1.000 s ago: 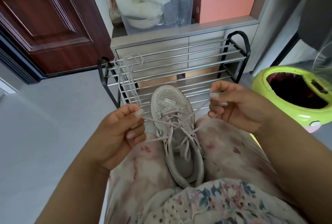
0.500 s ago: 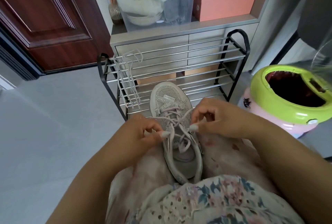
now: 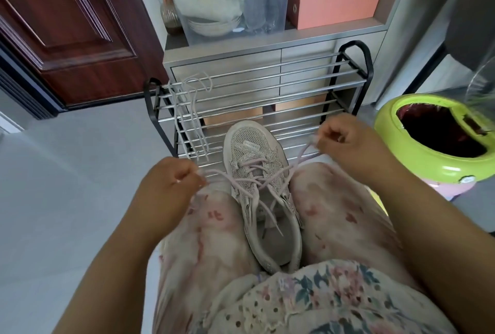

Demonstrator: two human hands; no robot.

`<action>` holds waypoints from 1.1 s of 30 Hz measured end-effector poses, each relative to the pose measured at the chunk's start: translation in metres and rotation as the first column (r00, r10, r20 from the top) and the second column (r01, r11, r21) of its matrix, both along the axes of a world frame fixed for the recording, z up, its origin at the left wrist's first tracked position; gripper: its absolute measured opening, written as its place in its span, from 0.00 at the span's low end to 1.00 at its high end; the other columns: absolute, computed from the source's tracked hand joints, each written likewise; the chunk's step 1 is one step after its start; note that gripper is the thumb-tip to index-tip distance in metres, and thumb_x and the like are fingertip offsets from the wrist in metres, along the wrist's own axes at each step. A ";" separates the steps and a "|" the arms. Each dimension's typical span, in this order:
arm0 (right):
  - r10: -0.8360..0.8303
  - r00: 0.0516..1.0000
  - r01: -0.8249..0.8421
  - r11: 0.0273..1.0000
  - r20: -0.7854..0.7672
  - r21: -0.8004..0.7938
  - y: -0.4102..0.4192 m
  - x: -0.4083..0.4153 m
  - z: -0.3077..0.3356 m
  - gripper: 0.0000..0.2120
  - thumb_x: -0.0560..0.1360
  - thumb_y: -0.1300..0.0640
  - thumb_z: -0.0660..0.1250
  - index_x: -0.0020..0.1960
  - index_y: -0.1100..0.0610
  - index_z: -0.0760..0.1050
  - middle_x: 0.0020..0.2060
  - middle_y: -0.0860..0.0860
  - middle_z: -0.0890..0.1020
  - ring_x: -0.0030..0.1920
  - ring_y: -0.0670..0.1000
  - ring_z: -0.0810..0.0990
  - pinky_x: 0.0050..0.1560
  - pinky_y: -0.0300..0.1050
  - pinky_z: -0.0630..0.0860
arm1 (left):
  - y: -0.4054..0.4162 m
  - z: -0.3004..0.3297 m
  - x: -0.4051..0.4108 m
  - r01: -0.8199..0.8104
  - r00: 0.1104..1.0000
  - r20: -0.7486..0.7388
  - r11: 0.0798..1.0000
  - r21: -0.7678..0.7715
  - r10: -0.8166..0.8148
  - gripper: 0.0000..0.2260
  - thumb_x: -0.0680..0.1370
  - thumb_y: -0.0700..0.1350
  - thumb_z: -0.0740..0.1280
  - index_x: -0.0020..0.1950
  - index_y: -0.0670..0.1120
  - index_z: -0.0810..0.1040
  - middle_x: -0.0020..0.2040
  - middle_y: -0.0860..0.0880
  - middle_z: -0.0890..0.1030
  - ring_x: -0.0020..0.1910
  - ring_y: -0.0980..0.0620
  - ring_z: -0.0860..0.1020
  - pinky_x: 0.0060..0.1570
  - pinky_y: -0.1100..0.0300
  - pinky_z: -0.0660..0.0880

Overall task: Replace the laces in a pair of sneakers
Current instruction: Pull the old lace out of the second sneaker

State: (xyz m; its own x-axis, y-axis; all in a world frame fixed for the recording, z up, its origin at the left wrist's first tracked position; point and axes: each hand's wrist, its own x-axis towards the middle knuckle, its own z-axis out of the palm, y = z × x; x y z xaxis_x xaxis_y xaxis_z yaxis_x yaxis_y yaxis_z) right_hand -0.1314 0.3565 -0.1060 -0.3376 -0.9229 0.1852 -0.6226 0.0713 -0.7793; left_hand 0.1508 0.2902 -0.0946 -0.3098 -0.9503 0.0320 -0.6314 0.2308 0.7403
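Note:
A pale grey sneaker [image 3: 250, 158] with glittery trim lies between my knees, toe pointing away from me. A pale pink lace [image 3: 257, 173] crosses its eyelets. My left hand [image 3: 171, 183] pinches the left end of the lace, drawn out to the left of the shoe. My right hand [image 3: 345, 140] pinches the right end, held up and to the right. A second whitish lace [image 3: 191, 116] hangs over the bars of the shoe rack.
A metal shoe rack [image 3: 294, 97] stands just beyond the sneaker, in front of a grey cabinet [image 3: 308, 55]. A green-rimmed bin [image 3: 417, 162] sits at the right. A dark red door [image 3: 67, 28] is at the left. Grey floor [image 3: 67, 186] stretches to the left.
Both hands were together over the sneaker's eyelets half a second ago. They have since moved apart, pulling the two lace ends out to the sides.

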 end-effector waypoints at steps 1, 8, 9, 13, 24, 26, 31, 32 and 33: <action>0.030 0.996 -0.030 1.000 -0.082 -0.005 0.001 0.005 -0.004 0.07 0.72 0.58 0.71 0.38 0.51 0.74 0.37 0.45 0.74 0.39 0.42 0.72 0.42 0.33 0.66 | 0.003 -0.003 -0.003 0.036 0.999 0.028 0.999 -0.029 -0.035 0.07 0.76 0.47 0.66 0.40 0.47 0.79 0.43 0.53 0.78 0.43 0.58 0.75 0.42 0.63 0.70; 0.332 0.899 -0.364 0.929 -0.284 -0.065 0.006 0.030 -0.002 0.10 0.68 0.40 0.66 0.43 0.45 0.75 0.42 0.44 0.75 0.49 0.44 0.70 0.54 0.35 0.64 | 0.018 -0.008 -0.021 0.201 0.977 -0.051 0.972 -0.121 -0.209 0.05 0.75 0.55 0.66 0.44 0.56 0.79 0.44 0.60 0.77 0.48 0.61 0.77 0.42 0.61 0.78; 0.391 0.872 -0.420 0.907 -0.293 -0.040 0.006 0.031 -0.004 0.11 0.68 0.39 0.66 0.41 0.46 0.75 0.42 0.44 0.75 0.49 0.44 0.70 0.55 0.38 0.65 | 0.016 -0.013 -0.021 0.242 0.970 0.017 0.960 -0.139 -0.242 0.09 0.74 0.60 0.64 0.42 0.57 0.79 0.44 0.59 0.77 0.49 0.57 0.76 0.46 0.52 0.77; 0.502 0.807 -0.507 0.859 -0.313 0.069 0.006 0.033 -0.014 0.16 0.70 0.38 0.62 0.39 0.50 0.76 0.42 0.42 0.74 0.48 0.42 0.69 0.53 0.40 0.67 | 0.017 -0.027 -0.024 0.324 0.936 0.192 0.934 -0.148 -0.294 0.15 0.70 0.67 0.57 0.38 0.58 0.75 0.47 0.61 0.72 0.54 0.57 0.67 0.53 0.59 0.66; 0.210 0.970 -0.228 0.961 -0.125 -0.154 0.003 0.022 0.003 0.06 0.69 0.50 0.66 0.34 0.49 0.72 0.33 0.43 0.74 0.38 0.39 0.72 0.40 0.30 0.65 | 0.019 -0.001 -0.019 0.028 0.987 -0.156 0.997 -0.065 -0.038 0.12 0.78 0.51 0.65 0.37 0.47 0.75 0.38 0.50 0.77 0.36 0.59 0.74 0.34 0.64 0.71; 0.314 0.928 -0.332 0.941 -0.200 -0.064 0.005 0.028 0.001 0.09 0.70 0.46 0.66 0.36 0.50 0.75 0.33 0.44 0.77 0.39 0.41 0.74 0.42 0.30 0.66 | 0.027 -0.002 -0.026 0.122 0.986 -0.103 0.990 -0.068 -0.128 0.13 0.76 0.55 0.63 0.36 0.50 0.76 0.37 0.52 0.77 0.35 0.60 0.75 0.31 0.66 0.73; 0.481 0.822 -0.467 0.876 -0.305 0.123 0.006 0.038 -0.007 0.15 0.71 0.40 0.65 0.37 0.51 0.74 0.33 0.45 0.76 0.37 0.45 0.73 0.39 0.40 0.69 | 0.024 -0.016 -0.031 0.309 0.943 0.201 0.924 -0.225 -0.267 0.17 0.74 0.64 0.59 0.35 0.53 0.75 0.33 0.56 0.75 0.36 0.58 0.73 0.36 0.56 0.70; 0.501 0.824 -0.484 0.865 -0.263 0.130 0.007 0.039 -0.007 0.14 0.72 0.42 0.65 0.36 0.51 0.73 0.33 0.46 0.76 0.37 0.45 0.73 0.38 0.40 0.69 | 0.026 -0.016 -0.033 0.316 0.942 0.196 0.921 -0.228 -0.274 0.15 0.75 0.62 0.60 0.35 0.54 0.74 0.33 0.56 0.75 0.36 0.58 0.72 0.36 0.57 0.68; 0.506 0.836 -0.491 0.863 -0.214 0.123 0.008 0.040 -0.006 0.12 0.73 0.44 0.66 0.36 0.50 0.72 0.34 0.46 0.75 0.37 0.45 0.73 0.38 0.38 0.69 | 0.028 -0.018 -0.034 0.303 0.948 0.166 0.928 -0.219 -0.270 0.13 0.76 0.58 0.61 0.36 0.54 0.74 0.33 0.56 0.75 0.37 0.58 0.72 0.36 0.59 0.67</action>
State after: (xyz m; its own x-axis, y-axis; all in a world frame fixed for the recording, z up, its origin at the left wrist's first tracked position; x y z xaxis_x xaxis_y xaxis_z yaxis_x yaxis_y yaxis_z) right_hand -0.0913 0.3643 -0.1125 0.2164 -0.9664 0.1384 -0.7478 -0.2553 -0.6129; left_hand 0.1169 0.3179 -0.1121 -0.5844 -0.7895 0.1874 -0.5995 0.5757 0.5560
